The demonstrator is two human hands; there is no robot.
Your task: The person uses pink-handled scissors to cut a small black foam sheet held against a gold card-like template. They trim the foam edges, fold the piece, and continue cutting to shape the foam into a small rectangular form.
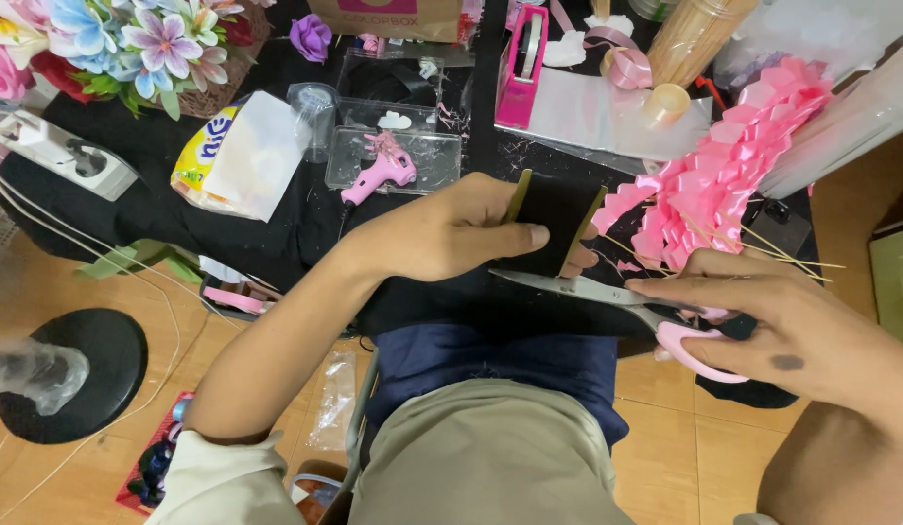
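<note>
Black-covered table [160, 185] holds clutter, worker seated at front edge. Pink ribbon-petal bunch [724, 165] on sticks lies at R side of table, just beyond R hand. L hand [451, 233] closed narrow, thumb + fingers pinching black gold-edged ribbon piece [554, 228] held flat over table edge. R hand [772, 316] curled shut thru pink handles of scissors [617, 297], blades w/ tips touching ribbon's lower edge under L thumb. Pink glue gun [379, 173] on clear tray behind L hand, well apart.
</note>
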